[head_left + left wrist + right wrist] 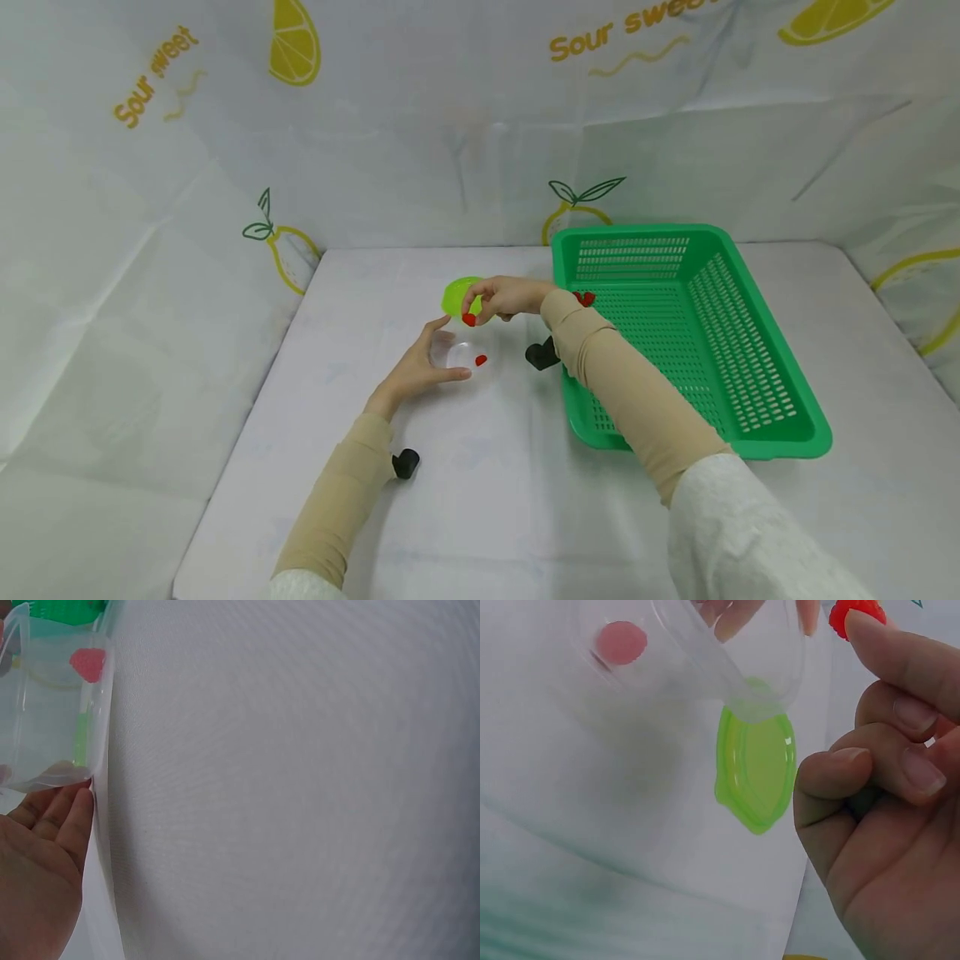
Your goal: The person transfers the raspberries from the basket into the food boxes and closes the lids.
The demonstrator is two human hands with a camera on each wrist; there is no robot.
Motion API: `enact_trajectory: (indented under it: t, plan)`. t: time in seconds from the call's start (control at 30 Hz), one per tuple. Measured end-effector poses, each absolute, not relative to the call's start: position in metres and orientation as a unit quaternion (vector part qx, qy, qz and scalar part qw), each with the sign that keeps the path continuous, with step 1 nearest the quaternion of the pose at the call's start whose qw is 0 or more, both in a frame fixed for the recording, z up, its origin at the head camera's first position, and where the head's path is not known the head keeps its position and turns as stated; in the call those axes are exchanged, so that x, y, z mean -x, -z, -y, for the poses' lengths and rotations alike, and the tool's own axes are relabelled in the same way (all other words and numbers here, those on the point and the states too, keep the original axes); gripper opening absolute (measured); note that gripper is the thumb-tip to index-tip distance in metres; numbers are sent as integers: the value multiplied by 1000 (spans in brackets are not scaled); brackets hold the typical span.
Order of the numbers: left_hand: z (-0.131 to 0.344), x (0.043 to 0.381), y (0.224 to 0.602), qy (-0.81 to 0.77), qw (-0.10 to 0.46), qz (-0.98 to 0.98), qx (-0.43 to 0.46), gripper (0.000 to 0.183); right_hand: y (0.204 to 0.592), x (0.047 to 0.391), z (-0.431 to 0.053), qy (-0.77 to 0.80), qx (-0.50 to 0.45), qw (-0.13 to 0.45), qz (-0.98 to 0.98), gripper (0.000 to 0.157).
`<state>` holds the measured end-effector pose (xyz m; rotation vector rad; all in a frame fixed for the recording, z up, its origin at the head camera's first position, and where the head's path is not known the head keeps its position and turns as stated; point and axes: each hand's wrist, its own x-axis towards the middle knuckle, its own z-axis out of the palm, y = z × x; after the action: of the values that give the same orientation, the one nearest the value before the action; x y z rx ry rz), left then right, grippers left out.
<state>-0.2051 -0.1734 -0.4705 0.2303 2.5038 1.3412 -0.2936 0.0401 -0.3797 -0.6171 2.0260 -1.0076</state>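
A clear plastic container point(459, 354) stands on the table with one red raspberry point(481, 360) inside, also visible through its wall point(88, 664). My left hand point(420, 367) holds the container from the left, thumb at the near side and fingers at the far side. Above the container's far edge, my right hand point(510, 297) pinches another red raspberry point(855, 616) between thumb and forefinger; its other fingers are curled. Behind the container lies a translucent green lid point(757, 765), partly covered by the right hand in the head view.
A green slotted basket point(780, 350) stands at the right, under the right forearm. Several red pieces point(585, 297) show in its far left part, partly hidden by the sleeve. A lemon-printed sheet point(420, 150) hangs behind the table.
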Motion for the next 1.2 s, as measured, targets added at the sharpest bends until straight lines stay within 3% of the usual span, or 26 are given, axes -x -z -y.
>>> enact_trajectory:
  t: [1.2]
  plan:
    - [170, 202, 471, -470, 133, -869, -75, 100, 409, 290, -44, 365, 150, 422, -816, 24]
